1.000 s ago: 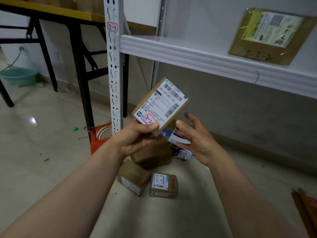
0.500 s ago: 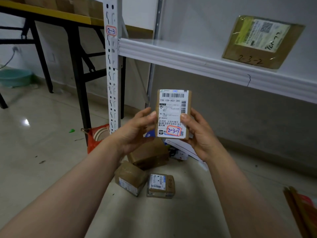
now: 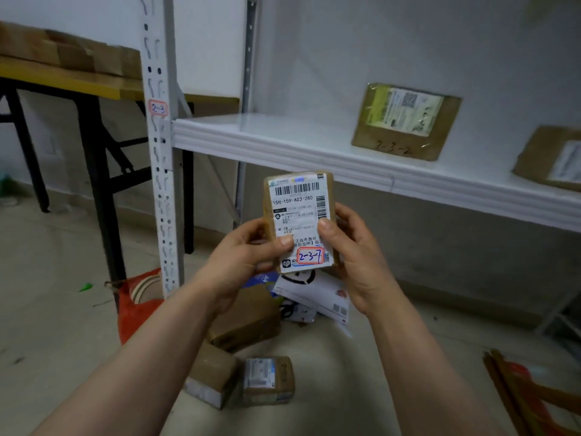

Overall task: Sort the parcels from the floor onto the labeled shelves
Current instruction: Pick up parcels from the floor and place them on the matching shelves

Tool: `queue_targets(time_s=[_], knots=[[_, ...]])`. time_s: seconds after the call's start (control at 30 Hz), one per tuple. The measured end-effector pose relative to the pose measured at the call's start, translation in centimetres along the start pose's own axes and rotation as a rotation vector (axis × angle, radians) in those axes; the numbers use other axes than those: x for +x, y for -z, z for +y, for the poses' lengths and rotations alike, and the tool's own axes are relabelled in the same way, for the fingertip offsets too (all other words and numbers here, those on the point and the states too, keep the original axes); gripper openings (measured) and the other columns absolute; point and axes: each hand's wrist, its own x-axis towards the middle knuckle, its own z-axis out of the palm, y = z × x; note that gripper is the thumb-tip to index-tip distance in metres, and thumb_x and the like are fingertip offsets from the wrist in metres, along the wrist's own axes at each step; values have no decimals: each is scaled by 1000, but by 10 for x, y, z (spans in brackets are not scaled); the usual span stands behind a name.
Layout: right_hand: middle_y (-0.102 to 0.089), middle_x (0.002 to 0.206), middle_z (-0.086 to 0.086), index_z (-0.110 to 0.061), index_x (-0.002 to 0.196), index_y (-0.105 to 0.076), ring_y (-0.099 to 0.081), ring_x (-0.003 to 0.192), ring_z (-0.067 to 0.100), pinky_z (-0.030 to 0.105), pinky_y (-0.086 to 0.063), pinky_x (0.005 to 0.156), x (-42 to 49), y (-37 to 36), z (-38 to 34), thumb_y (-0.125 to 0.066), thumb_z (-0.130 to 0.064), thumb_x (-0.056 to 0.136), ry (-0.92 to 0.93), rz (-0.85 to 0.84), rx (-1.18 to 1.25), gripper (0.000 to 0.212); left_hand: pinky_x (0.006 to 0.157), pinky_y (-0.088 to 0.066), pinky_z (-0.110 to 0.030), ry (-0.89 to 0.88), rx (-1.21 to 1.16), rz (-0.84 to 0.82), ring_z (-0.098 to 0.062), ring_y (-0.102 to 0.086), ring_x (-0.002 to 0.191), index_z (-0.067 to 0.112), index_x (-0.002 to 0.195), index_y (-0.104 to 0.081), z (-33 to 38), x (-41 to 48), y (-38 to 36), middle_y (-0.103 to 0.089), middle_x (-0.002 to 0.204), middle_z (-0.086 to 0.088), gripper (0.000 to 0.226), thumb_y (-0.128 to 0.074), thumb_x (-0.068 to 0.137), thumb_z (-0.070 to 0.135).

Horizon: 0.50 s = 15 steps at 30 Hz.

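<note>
I hold a small brown parcel [image 3: 297,212] upright in front of me, its white label facing me with "2-3-7" written in a red box. My left hand [image 3: 248,250] grips its left edge and my right hand [image 3: 349,247] grips its right edge, thumbs on the label. Behind it runs the white shelf [image 3: 283,143], whose post carries a tag "2-3" [image 3: 158,107]. On that shelf lie a parcel marked "2-3-2" [image 3: 405,121] and another parcel [image 3: 550,158] at the right edge. Below my hands, several parcels [image 3: 248,319] lie on the floor.
A white mailer [image 3: 317,297] lies among the floor parcels. A red bag [image 3: 135,306] leans by the shelf post. A black-legged table [image 3: 72,80] with cardboard on it stands at left. Orange and brown items [image 3: 528,391] lie at the lower right.
I have turned the parcel from tilted to upright and taken it with both hands. My view has moved closer to the shelf.
</note>
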Motion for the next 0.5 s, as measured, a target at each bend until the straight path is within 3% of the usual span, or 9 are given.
queue_targets(time_s=[0.13, 0.23, 0.33, 0.43, 0.5], knots=[[-74, 116, 4, -22, 131, -59, -73, 102, 24, 32, -60, 77, -4, 22, -47, -72, -34, 87, 190, 144, -75, 47, 72, -57, -22, -149, 11, -35, -20, -73, 96, 13, 120, -64, 25, 21, -54, -76, 106, -3, 52, -79, 71, 24], [-72, 113, 5, -29, 121, -55, -73, 99, 21, 36, -61, 76, -13, 52, -85, -68, -32, 93, 330, 354, -195, 31, 71, -57, -21, -250, 69, -86, -12, -74, 91, 13, 121, -62, 48, 41, -105, -76, 101, 7, 58, -82, 68, 27], [-72, 111, 4, -34, 113, -49, -74, 92, 13, 36, -62, 77, -29, 88, -117, -63, -35, 96, 376, 552, -413, 22, 64, -56, -18, -299, 114, -146, -7, -73, 86, 19, 117, -63, 56, 57, -162, -75, 99, 13, 49, -84, 73, 22], [-63, 123, -3, -38, 121, -51, -66, 102, 6, 22, -59, 75, -45, 123, -142, -65, -45, 91, 387, 705, -625, 33, 59, -55, -17, -319, 113, -201, -5, -73, 80, 24, 108, -64, 52, 69, -220, -75, 94, 13, 39, -84, 76, 19], [-57, 130, -2, -38, 129, -53, -62, 108, 5, 15, -56, 73, -55, 144, -157, -66, -53, 85, 371, 736, -688, 48, 63, -59, -21, -337, 147, -231, -6, -73, 84, 24, 113, -63, 52, 75, -253, -74, 102, 6, 45, -86, 74, 26]])
